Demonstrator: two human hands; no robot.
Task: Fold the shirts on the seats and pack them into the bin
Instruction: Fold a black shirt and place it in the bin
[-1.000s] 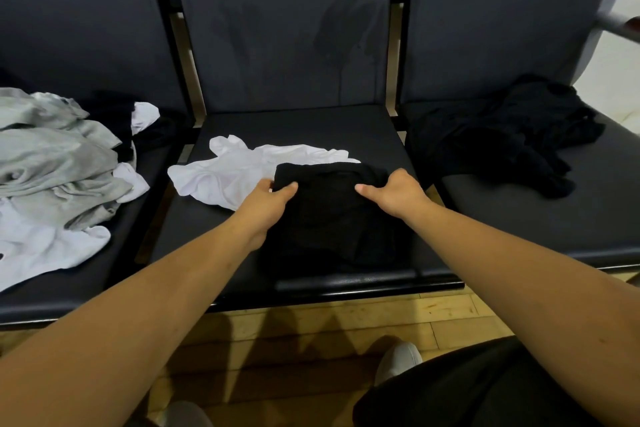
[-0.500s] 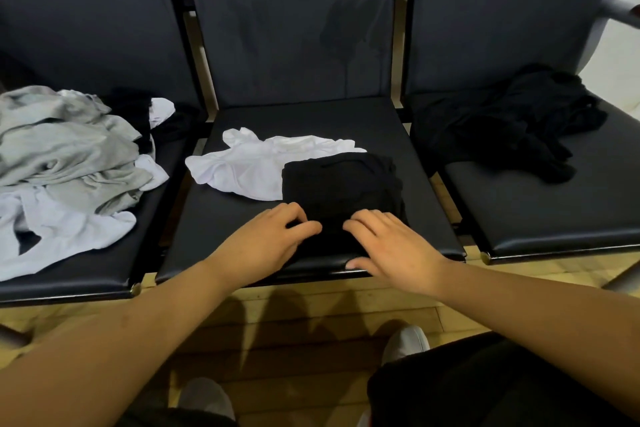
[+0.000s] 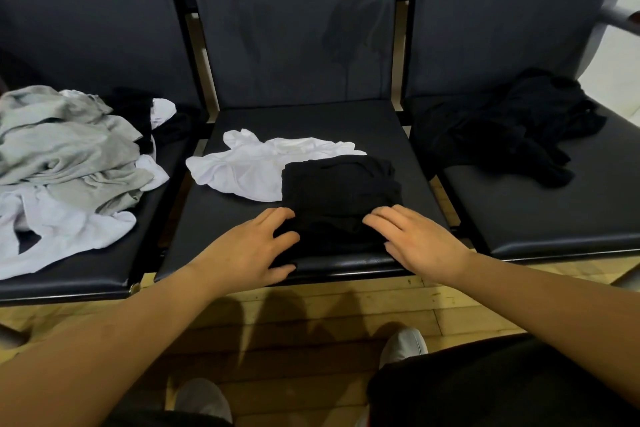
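The middle seat (image 3: 221,225) carried the folded black shirt (image 3: 341,187), lapping the white shirt (image 3: 242,170). The left hand (image 3: 249,253) and right hand (image 3: 420,243) rested at its near edge, fingers (image 3: 388,218) spread, gripping nothing. Best bet was sliding under both sides, lifting level so folds held.

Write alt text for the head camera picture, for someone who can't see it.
The left hand and right hand rest, fingers spread, on the near edge of a folded black shirt on the middle seat, a crumpled white shirt beside it. The left seat holds a grey and white heap of shirts; the right seat holds a black heap.
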